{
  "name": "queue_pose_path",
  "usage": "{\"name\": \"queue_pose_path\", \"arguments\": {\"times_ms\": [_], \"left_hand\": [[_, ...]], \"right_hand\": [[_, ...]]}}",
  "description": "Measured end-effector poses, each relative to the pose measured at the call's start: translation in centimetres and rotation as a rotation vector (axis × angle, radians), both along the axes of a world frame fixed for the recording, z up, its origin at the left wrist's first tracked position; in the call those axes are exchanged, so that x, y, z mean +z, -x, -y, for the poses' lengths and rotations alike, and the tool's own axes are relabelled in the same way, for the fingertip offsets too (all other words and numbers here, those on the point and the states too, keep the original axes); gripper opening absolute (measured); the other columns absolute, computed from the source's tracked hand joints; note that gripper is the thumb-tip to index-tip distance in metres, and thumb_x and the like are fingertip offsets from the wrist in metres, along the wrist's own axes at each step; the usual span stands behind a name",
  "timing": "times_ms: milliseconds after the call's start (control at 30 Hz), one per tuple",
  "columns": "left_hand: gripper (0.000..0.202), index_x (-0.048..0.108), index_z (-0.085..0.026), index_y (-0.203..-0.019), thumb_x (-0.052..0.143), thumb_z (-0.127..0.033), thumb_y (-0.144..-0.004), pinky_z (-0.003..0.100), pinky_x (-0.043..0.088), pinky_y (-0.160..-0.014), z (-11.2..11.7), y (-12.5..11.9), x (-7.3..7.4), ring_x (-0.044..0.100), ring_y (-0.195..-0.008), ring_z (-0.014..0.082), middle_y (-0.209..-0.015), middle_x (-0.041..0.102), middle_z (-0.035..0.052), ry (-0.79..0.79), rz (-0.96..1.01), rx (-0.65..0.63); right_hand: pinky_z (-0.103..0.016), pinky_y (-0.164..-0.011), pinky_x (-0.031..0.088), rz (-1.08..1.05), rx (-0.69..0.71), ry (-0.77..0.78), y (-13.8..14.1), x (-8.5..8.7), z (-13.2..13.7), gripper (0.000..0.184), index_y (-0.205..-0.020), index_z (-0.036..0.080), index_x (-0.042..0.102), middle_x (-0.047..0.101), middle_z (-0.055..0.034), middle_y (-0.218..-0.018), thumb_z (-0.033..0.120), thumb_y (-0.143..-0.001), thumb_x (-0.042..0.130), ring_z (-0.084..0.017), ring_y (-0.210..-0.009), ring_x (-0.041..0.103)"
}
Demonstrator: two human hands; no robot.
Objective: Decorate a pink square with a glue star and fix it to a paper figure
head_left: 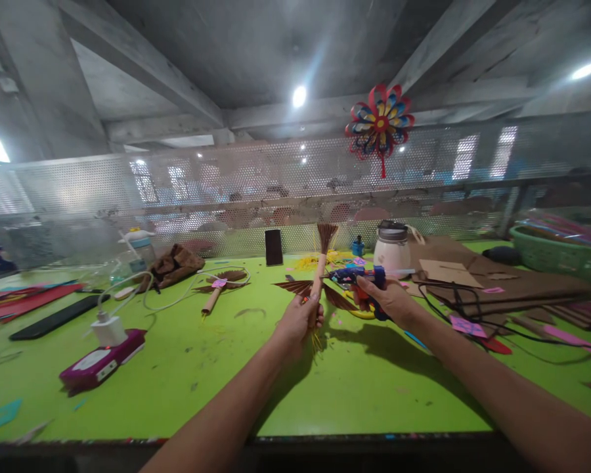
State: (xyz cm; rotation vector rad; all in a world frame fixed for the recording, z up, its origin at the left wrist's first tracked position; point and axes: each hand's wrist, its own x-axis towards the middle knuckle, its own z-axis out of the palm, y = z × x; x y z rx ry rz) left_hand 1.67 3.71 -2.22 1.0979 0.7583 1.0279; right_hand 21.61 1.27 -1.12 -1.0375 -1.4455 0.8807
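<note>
My left hand (303, 322) is closed around the lower end of a brown paper bird figure (318, 277). It has a rolled tube body, pleated wings to both sides and a fanned tail on top; yellow strands hang below my fingers. In my right hand (379, 299) is a blue glue gun (357, 274), its nozzle pointing left, at or very near the tube; I cannot tell whether it touches. A clear glue stick pokes out of the gun's back. A similar paper bird figure (218, 292) with a pink patch lies on the table to the left.
On the green table (177, 387) are a purple power strip (101, 361) with a white charger, a phone (274, 247) propped upright, and a white jar (392, 248). At right lie brown sheets (512, 269), a black cord and a green basket (561, 246). A perforated screen (217, 210) stands behind.
</note>
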Motion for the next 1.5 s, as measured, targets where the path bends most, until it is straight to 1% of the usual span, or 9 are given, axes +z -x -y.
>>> {"name": "queue_pose_path", "arguments": {"times_ms": [167,300,567,667,800,967,1167,1333,1500], "left_hand": [[0.011,0.046,-0.017,-0.093,0.052,-0.024,-0.088,0.015,0.038,-0.049,0.3,0.03,0.3,0.047,-0.05,0.005,-0.063,0.051,-0.0033,0.0,0.015,-0.008],[0.012,0.044,-0.017,-0.088,0.052,-0.025,-0.088,0.016,0.037,-0.048,0.32,0.1,0.4,0.047,-0.05,0.0053,-0.063,0.051,-0.0034,0.004,0.017,-0.002],[0.015,0.044,-0.017,-0.085,0.055,-0.026,-0.086,0.016,0.036,-0.048,-0.2,0.3,0.12,0.047,-0.049,0.0055,-0.063,0.051,-0.0033,-0.012,0.048,-0.004],[0.016,0.044,-0.017,-0.084,0.056,-0.027,-0.085,0.016,0.036,-0.048,-0.29,0.33,0.03,0.047,-0.049,0.0055,-0.063,0.052,-0.0029,-0.02,0.043,-0.005],[0.015,0.044,-0.017,-0.084,0.056,-0.026,-0.085,0.017,0.036,-0.048,-0.23,0.33,0.07,0.048,-0.05,0.006,-0.063,0.052,-0.0028,-0.009,0.034,-0.021],[0.015,0.046,-0.017,-0.087,0.057,-0.026,-0.084,0.016,0.036,-0.047,-0.01,0.34,0.24,0.048,-0.049,0.0058,-0.063,0.052,-0.0028,0.0,0.026,-0.036],[0.015,0.046,-0.017,-0.087,0.057,-0.028,-0.085,0.015,0.035,-0.047,-0.04,0.44,0.26,0.047,-0.05,0.0052,-0.063,0.051,-0.0034,0.005,0.014,-0.058],[0.017,0.047,-0.018,-0.088,0.059,-0.029,-0.083,0.015,0.034,-0.046,0.0,0.51,0.34,0.046,-0.049,0.005,-0.063,0.051,-0.0033,-0.007,0.04,-0.062],[0.015,0.047,-0.017,-0.087,0.057,-0.028,-0.084,0.015,0.033,-0.046,-0.01,0.45,0.19,0.046,-0.049,0.0048,-0.062,0.05,-0.0032,-0.006,0.024,-0.067]], "right_hand": [[-0.026,-0.049,0.039,0.045,0.004,-0.015,-0.03,-0.38,-0.28,0.048,-0.063,0.014,0.06,0.059,-0.0034,-0.057,0.06,-0.077,0.056,-0.01,-0.047,0.049],[-0.025,-0.047,0.036,0.045,-0.016,-0.017,-0.02,-0.49,-0.36,0.048,-0.061,0.014,0.059,0.056,-0.0018,-0.054,0.06,-0.076,0.058,-0.009,-0.044,0.046],[-0.025,-0.047,0.035,0.067,-0.04,0.008,0.24,-0.07,-0.04,0.052,-0.061,0.014,0.059,0.053,-0.0009,-0.051,0.065,-0.072,0.057,-0.01,-0.045,0.045],[-0.026,-0.047,0.035,0.075,-0.053,0.006,0.19,-0.07,-0.03,0.052,-0.057,0.015,0.057,0.053,-0.0018,-0.051,0.065,-0.072,0.057,-0.01,-0.046,0.045],[-0.026,-0.048,0.035,0.082,-0.036,-0.004,0.1,-0.07,-0.02,0.052,-0.057,0.015,0.058,0.055,-0.0022,-0.053,0.064,-0.073,0.056,-0.01,-0.046,0.045],[-0.026,-0.048,0.034,0.127,-0.043,-0.03,-0.14,-0.24,-0.25,0.053,-0.053,0.015,0.055,0.052,-0.0012,-0.049,0.063,-0.076,0.054,-0.01,-0.045,0.044],[-0.026,-0.046,0.033,0.067,-0.045,-0.044,-0.31,-0.29,-0.46,0.049,-0.061,0.015,0.057,0.052,-0.0008,-0.052,0.062,-0.075,0.056,-0.01,-0.044,0.043],[-0.025,-0.046,0.034,0.155,-0.056,-0.023,0.06,0.32,0.32,0.054,-0.053,0.016,0.054,0.051,-0.0012,-0.049,0.066,-0.074,0.054,-0.01,-0.045,0.043],[-0.025,-0.048,0.035,0.235,-0.056,-0.045,-0.08,0.26,0.24,0.054,-0.052,0.016,0.055,0.051,-0.0017,-0.048,0.064,-0.077,0.051,-0.01,-0.046,0.044]]}}
